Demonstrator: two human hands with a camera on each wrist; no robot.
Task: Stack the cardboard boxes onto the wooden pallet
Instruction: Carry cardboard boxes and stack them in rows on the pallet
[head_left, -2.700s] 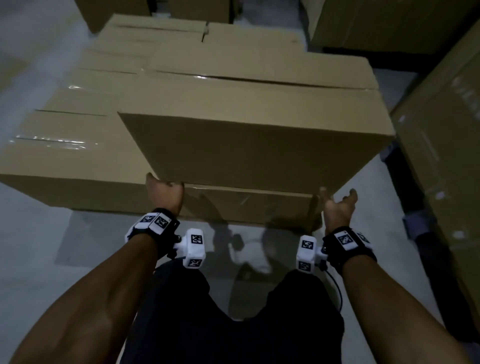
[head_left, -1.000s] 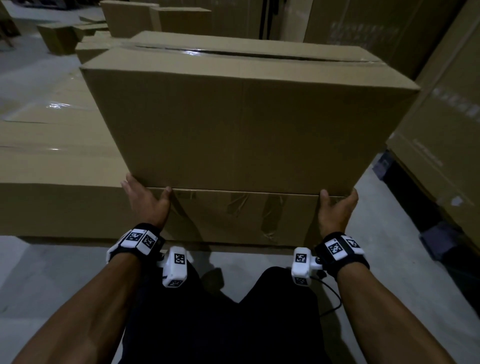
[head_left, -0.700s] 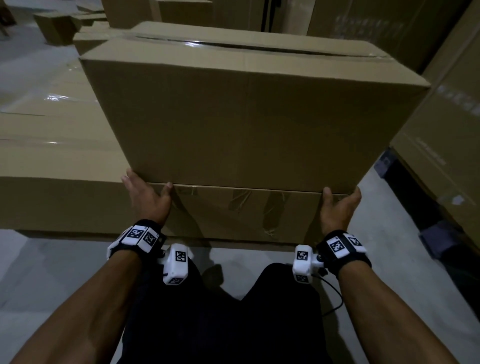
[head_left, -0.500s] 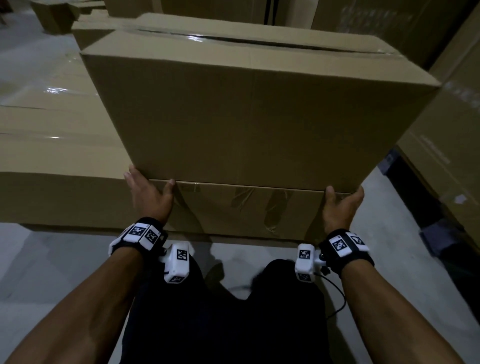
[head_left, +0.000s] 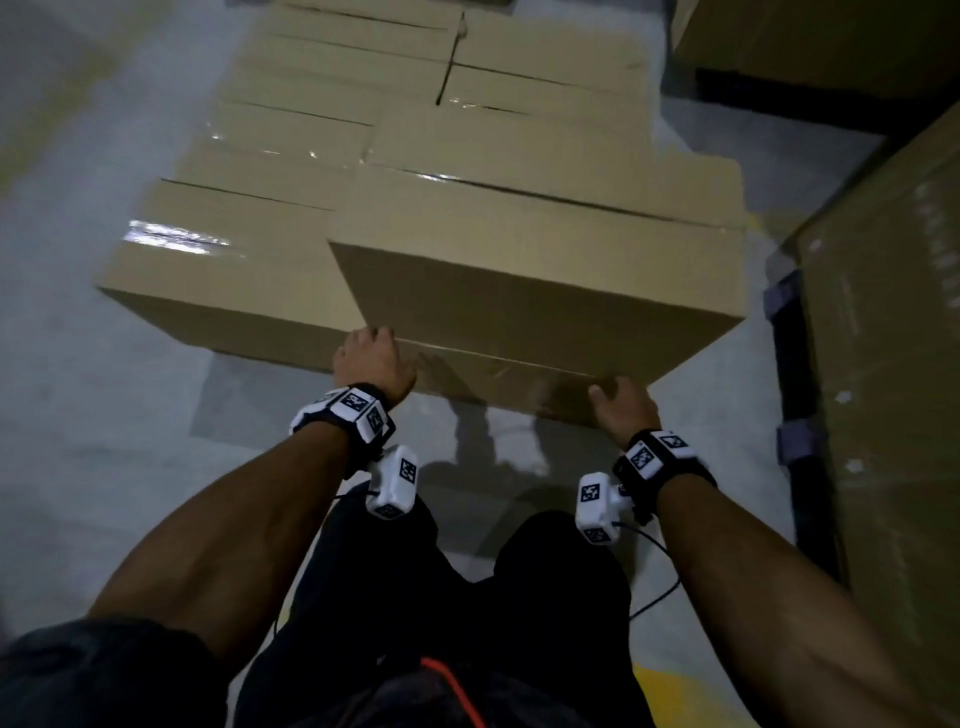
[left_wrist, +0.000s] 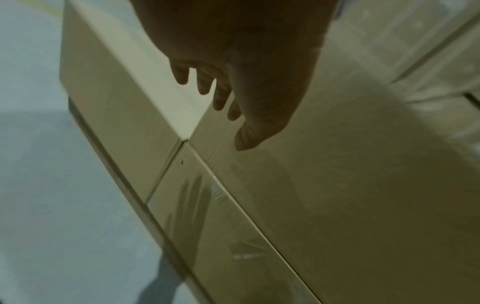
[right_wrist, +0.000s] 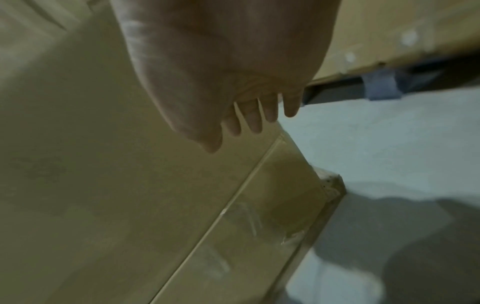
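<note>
- Nearest the camera: person's black-clad legs (head_left: 415, 597), both forearms reaching forward, each wearing a wrist band (head_left: 358, 410) with black-and-white markers.
- Grey floor (head_left: 93, 441) under and around everything, a yellow patch low on the right.
- Left hand (head_left: 373, 364) sits at the near lower-left corner of the top box (head_left: 540, 291); in the left wrist view the fingers (left_wrist: 202, 82) are fairly straight and slightly spread, thumb (left_wrist: 249, 135) lying along the box face, not wrapped round anything.
- Right hand (head_left: 621, 408) sits at the near lower-right corner of the same box; in the right wrist view its fingers (right_wrist: 254, 123) are straight and slightly spread against the cardboard, thumb (right_wrist: 207, 142) alongside.
- Cannot tell if the palms press the face or only touch it; the picture is blurred.
- Top box: brown cardboard, taped shut along its top seam, resting on the lower box (head_left: 498, 384) at the stack's near right corner.
- Lower box has clear tape on its near face, just under the hands.
- Left of it, a same-height layer of boxes (head_left: 234, 249) with shiny tape, running toward the far edge.
- Pallet itself is not clearly seen; only a pale strip under the lower box in the wrist views.
- Right side: a tall wrapped cardboard stack (head_left: 893, 364) on a dark base.
- Far right corner: more cartons (head_left: 810, 36), dim.
</note>
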